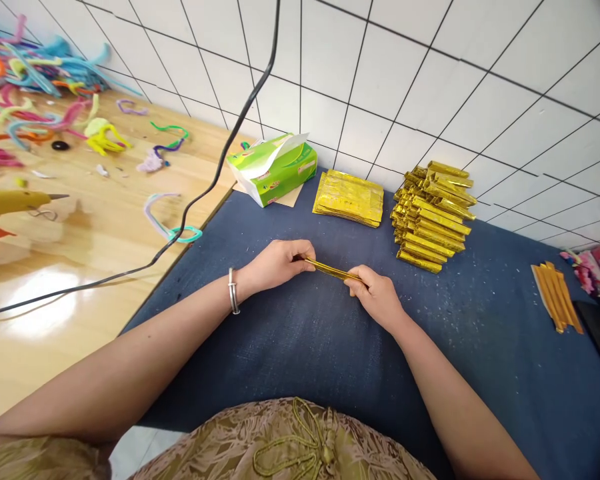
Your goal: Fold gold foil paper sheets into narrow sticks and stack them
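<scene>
A folded strip of gold foil paper (333,269) is stretched between my two hands above the dark blue cloth (300,347). My left hand (283,265) pinches its left end between thumb and fingers. At the other end, my right hand (375,293) is closed on the strip. Beyond the hands lies a flat stack of gold foil paper (349,198). To its right rises a pile of folded gold foil strips (430,217), laid across one another in layers.
A green tissue box (275,170) stands near the tiled wall. A black cable (215,173) crosses on the left. Colourful pipe cleaners (45,73) and a yellow glue gun (15,203) lie on the wooden table. Far right are more gold strips (557,297) and a dark phone-like object (599,337).
</scene>
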`<move>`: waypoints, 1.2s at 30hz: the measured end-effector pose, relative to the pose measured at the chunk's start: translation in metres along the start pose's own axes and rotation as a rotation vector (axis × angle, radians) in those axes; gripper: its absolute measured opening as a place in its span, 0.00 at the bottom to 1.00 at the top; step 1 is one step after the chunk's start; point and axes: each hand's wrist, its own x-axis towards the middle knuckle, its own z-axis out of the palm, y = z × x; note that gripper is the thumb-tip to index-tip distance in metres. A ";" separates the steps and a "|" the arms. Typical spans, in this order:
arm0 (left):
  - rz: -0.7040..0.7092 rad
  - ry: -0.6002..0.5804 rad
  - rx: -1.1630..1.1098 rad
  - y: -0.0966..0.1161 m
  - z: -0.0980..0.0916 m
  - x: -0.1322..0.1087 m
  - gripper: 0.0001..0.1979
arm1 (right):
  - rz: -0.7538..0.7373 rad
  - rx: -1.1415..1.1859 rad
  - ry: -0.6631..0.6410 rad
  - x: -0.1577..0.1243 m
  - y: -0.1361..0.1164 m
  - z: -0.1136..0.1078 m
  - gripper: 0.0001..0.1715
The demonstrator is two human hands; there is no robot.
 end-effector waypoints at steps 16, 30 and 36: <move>0.333 -0.170 0.661 0.006 -0.011 -0.015 0.14 | -0.351 -0.802 -0.054 -0.004 -0.014 -0.009 0.20; 0.217 -0.147 0.740 0.019 0.009 -0.061 0.21 | -0.193 -0.837 -0.092 -0.019 -0.040 0.012 0.24; 0.228 -0.091 0.744 0.032 0.027 -0.048 0.18 | -0.178 -0.867 -0.075 -0.020 -0.043 0.020 0.25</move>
